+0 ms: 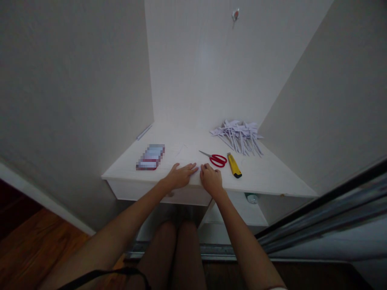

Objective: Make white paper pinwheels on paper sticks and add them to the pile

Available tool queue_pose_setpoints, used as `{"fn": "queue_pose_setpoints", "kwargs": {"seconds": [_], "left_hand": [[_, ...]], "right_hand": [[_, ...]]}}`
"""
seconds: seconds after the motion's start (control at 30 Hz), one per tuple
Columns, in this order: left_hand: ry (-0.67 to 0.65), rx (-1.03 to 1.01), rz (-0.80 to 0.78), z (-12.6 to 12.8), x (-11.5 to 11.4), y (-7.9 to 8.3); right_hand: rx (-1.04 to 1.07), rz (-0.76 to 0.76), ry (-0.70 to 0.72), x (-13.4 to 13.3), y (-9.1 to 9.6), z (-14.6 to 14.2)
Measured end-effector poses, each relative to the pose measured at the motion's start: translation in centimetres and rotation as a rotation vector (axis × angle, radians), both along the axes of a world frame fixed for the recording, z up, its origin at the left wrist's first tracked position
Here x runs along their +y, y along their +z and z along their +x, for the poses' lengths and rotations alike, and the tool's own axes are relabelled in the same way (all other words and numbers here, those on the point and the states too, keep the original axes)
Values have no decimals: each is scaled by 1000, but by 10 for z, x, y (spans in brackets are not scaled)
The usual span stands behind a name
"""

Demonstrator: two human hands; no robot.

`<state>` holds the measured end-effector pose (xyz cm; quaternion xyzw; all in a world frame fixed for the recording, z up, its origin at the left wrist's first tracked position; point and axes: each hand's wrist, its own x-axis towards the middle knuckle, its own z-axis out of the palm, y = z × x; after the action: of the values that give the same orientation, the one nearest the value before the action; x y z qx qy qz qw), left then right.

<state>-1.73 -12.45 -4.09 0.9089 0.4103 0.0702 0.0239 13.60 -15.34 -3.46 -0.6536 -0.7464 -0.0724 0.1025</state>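
Observation:
My left hand (181,175) lies flat, fingers stretched out, on a white sheet of paper (181,155) near the front edge of the white desk (121,171). My right hand (211,178) rests beside it with its fingers curled down onto the same paper; whether it pinches anything is hidden. Red-handled scissors (216,159) lie just beyond my right hand, with a yellow utility knife (234,165) to their right.
A pile of folded white paper pieces on sticks (240,135) sits at the back right. A blurred-out flat object (150,157) lies at the left, and a pale pen (144,132) near the left wall. Walls close in the desk on three sides. My knees are below the desk.

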Motion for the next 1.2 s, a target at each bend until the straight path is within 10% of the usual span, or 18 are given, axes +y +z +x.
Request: {"fn": "queue_pose_setpoints", "kwargs": {"seconds": [0.5,0.83,1.2], "left_hand": [[-181,27,0,-35,-37,16],[-178,-260,-88,-12,50,16],[-11,-844,-147,-9,79,-7]], "right_hand": [[36,7,-29,-5,8,-12],[154,55,44,27,-5,4],[554,67,181,79,-17,15]]}}
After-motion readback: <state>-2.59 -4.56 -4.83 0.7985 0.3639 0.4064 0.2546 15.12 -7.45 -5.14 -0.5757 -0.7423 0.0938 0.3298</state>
